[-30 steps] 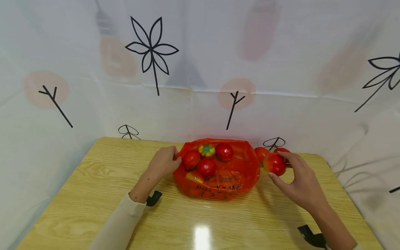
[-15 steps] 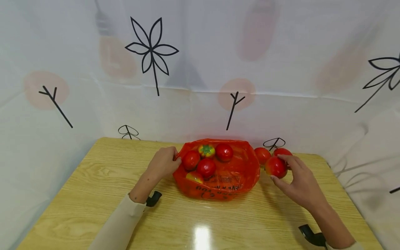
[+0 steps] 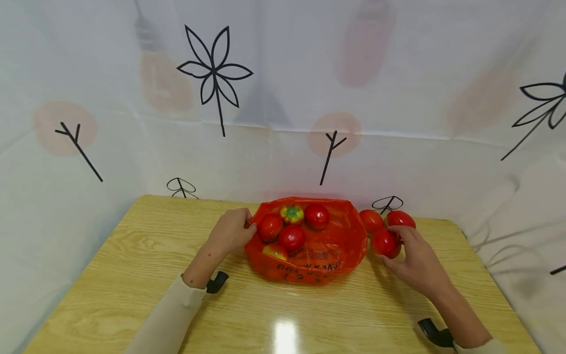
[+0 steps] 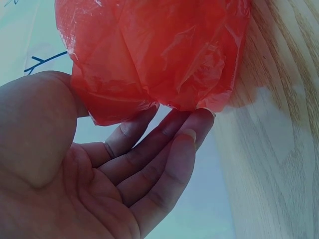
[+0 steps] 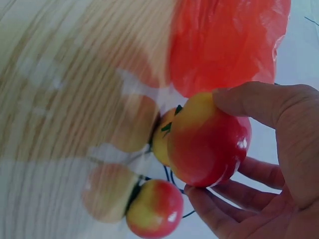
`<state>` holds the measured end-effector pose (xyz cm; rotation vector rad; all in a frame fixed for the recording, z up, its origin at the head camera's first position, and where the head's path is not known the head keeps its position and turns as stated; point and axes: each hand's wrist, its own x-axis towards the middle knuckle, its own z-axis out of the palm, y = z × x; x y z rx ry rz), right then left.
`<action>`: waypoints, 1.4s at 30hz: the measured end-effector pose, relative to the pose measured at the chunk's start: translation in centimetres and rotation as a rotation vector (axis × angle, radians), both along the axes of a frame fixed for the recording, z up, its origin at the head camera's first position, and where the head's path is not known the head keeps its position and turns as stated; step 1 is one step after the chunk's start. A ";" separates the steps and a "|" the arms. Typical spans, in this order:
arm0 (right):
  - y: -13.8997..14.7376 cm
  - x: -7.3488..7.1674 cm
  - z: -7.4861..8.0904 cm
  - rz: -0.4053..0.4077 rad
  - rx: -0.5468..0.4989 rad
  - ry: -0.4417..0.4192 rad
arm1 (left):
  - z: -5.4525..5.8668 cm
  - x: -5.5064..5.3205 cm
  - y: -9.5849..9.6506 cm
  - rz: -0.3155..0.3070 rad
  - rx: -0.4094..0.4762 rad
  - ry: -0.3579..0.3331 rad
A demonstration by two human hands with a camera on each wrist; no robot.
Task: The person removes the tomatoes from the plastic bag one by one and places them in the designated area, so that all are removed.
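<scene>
A red plastic bag (image 3: 349,241) stands on the table with its mouth spread wide. Several tomatoes (image 3: 292,238) lie inside, mostly to the left, one with its green star-shaped calyx facing up. My left hand (image 3: 230,228) pinches the bag's left rim between thumb and fingers; the left wrist view has the red film (image 4: 149,55) hanging over the fingertips. Just right of the bag, my right hand (image 3: 417,263) holds a red and yellow tomato (image 5: 209,142), thumb on one side and fingers on the other. Behind it, two more tomatoes, one nearer the bag (image 3: 370,221) and one farther right (image 3: 400,219), sit on the table.
The pale wooden table (image 3: 132,275) ends at the back against a white cloth (image 3: 274,162) printed with plants. Dark curved pieces show beneath the left wrist (image 3: 217,282) and beside the right wrist (image 3: 435,333).
My right hand has come slightly toward me with the tomato, which has turned to show more red. More of the two tomatoes behind is visible. The left hand and bag stay put.
</scene>
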<state>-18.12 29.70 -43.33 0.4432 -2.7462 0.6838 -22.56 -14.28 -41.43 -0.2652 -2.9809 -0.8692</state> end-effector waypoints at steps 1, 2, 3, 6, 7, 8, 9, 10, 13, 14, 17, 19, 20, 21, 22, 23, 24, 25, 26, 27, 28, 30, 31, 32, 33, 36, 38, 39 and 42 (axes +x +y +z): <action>0.0 0.0 -0.1 0.000 0.005 -0.006 | 0.0 0.0 0.0 0.000 0.000 -0.001; 0.0 -0.1 -0.1 -0.001 0.010 -0.015 | 0.0 0.0 0.0 0.001 0.000 -0.002; 0.0 -0.1 -0.2 -0.001 0.013 -0.028 | 0.0 0.0 0.0 0.002 0.001 -0.004; 0.0 -0.1 -0.2 -0.005 0.024 -0.078 | 0.0 0.0 0.0 0.002 0.002 -0.004; 0.0 -0.1 -0.3 -0.006 0.028 -0.094 | 0.0 0.0 0.1 0.001 0.003 -0.004; 0.0 -0.1 -0.3 -0.008 0.031 -0.109 | 0.0 0.0 0.0 0.000 0.002 -0.001; -0.1 -0.1 -0.3 -0.008 0.035 -0.119 | 0.0 0.0 0.0 -0.002 0.001 0.001; -0.1 -0.1 -0.4 -0.007 0.039 -0.125 | 0.0 0.0 0.0 -0.003 0.000 0.003; -0.1 -0.2 -0.6 -0.007 0.048 -0.127 | -0.1 -0.1 0.0 -0.008 -0.003 0.011; -0.1 -0.2 -0.7 -0.008 0.050 -0.126 | -0.1 -0.1 0.0 -0.008 -0.003 0.012; -0.1 -0.2 -0.8 -0.010 0.057 -0.127 | -0.1 0.0 0.0 -0.009 -0.002 0.010; -0.1 -0.2 -0.8 -0.013 0.063 -0.133 | -0.1 0.0 0.1 -0.009 -0.001 0.009; -0.2 -0.2 -0.8 -0.013 0.065 -0.139 | -0.1 0.0 0.1 -0.009 -0.002 0.010; -0.2 -0.2 -0.9 -0.014 0.067 -0.145 | -0.1 0.0 0.1 -0.009 -0.002 0.011; -0.2 -0.2 -0.9 -0.013 0.069 -0.150 | -0.1 0.0 0.0 -0.010 -0.004 0.013; -0.2 -0.3 -0.9 -0.013 0.072 -0.155 | -0.1 0.0 0.0 -0.010 -0.005 0.015; -0.2 -0.3 -0.9 -0.012 0.073 -0.157 | -0.1 0.0 0.0 -0.011 -0.006 0.016; -0.3 -0.3 -0.9 -0.012 0.074 -0.159 | -0.1 0.0 0.0 -0.011 -0.006 0.017; -0.3 -0.3 -0.9 -0.011 0.075 -0.158 | -0.1 0.0 0.0 -0.012 -0.007 0.016; -0.3 -0.3 -0.9 -0.011 0.076 -0.156 | -0.1 0.0 0.0 -0.013 -0.007 0.016; -0.3 -0.3 -0.8 -0.010 0.077 -0.152 | -0.1 0.0 0.0 -0.013 -0.007 0.017; -0.4 -0.2 -0.8 -0.010 0.079 -0.148 | -0.1 0.0 0.0 -0.013 -0.006 0.016; -0.4 -0.2 -0.8 -0.010 0.081 -0.146 | -0.1 0.0 0.0 -0.013 -0.005 0.015; -0.4 -0.2 -0.8 -0.009 0.083 -0.144 | -0.1 0.0 0.0 -0.013 -0.006 0.015; -0.4 -0.2 -0.8 -0.009 0.084 -0.142 | -0.1 0.0 0.0 -0.012 -0.006 0.014; -0.4 -0.2 -0.8 -0.005 0.086 -0.134 | -0.1 0.0 0.1 -0.011 -0.008 0.015; -0.4 -0.2 -0.7 0.000 0.087 -0.126 | -0.1 0.0 0.1 -0.012 -0.010 0.017; -0.4 -0.2 -0.7 0.003 0.087 -0.120 | -0.1 0.0 0.1 -0.013 -0.012 0.019; -0.3 -0.2 -0.6 0.013 0.090 -0.102 | -0.1 0.0 0.1 -0.015 -0.013 0.021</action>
